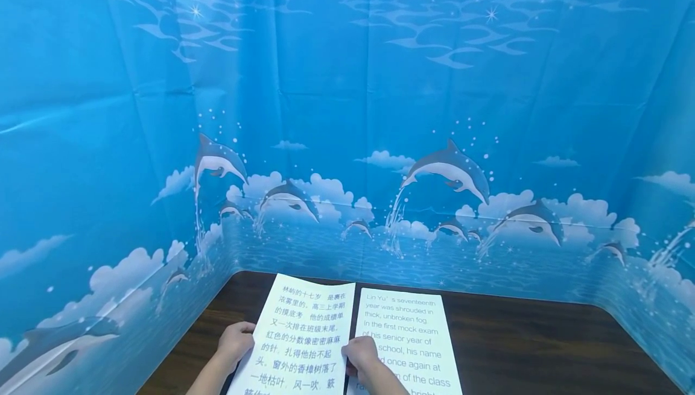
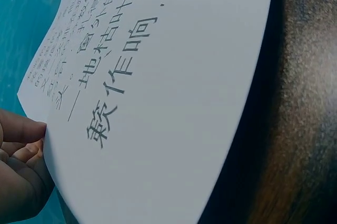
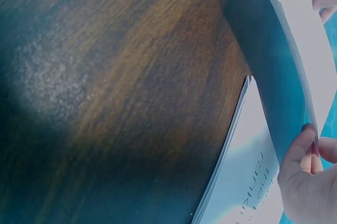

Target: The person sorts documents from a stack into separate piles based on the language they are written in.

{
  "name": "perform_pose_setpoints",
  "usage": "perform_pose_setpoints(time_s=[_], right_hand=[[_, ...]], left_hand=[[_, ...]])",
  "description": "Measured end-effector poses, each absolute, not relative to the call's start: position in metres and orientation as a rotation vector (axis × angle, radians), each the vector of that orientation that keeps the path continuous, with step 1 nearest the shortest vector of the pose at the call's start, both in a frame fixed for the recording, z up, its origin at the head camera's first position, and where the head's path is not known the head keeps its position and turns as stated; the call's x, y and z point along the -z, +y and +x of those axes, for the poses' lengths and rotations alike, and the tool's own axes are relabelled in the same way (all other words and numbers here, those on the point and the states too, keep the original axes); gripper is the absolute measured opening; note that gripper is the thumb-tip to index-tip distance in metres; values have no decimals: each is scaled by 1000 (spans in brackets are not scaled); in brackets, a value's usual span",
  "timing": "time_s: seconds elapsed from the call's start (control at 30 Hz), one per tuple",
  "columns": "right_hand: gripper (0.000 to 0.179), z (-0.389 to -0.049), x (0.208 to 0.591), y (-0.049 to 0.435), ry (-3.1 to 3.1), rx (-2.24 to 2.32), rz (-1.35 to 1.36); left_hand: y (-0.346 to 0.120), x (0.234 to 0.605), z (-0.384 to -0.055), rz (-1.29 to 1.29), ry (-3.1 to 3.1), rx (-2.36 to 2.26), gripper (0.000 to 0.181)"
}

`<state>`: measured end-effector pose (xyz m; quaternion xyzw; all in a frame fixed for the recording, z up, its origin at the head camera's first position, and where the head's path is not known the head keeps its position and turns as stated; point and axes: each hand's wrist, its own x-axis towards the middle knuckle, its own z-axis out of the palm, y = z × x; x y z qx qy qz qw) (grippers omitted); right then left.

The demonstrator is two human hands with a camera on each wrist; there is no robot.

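Observation:
A white sheet with printed Chinese text (image 1: 301,338) is held between both hands over the dark table. My left hand (image 1: 236,342) pinches its left edge, thumb on the printed side in the left wrist view, where the sheet (image 2: 174,113) bows. On the opposite edge, my right hand (image 1: 362,356) grips the paper between thumb and fingers. In the right wrist view this sheet (image 3: 316,39) stands raised off the table. Right of it lies a page of English text (image 1: 409,338), partly covered by my right hand; its edge (image 3: 231,166) shows several layers.
The dark wood-grain table (image 1: 521,347) extends to the right of the pages. A blue curtain printed with dolphins and clouds (image 1: 326,111) closes in the back and both sides of the table.

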<state>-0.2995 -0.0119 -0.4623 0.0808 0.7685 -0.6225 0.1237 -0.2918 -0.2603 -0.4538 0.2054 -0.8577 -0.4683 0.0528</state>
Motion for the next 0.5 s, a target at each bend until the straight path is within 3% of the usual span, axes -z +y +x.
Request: perform_pose_setpoints(time_s=[0.5], right_hand=[[10,-299,464,-10,2210,1784,197]], left_hand=[[-260,464,-300,632,-2595,1399,31]])
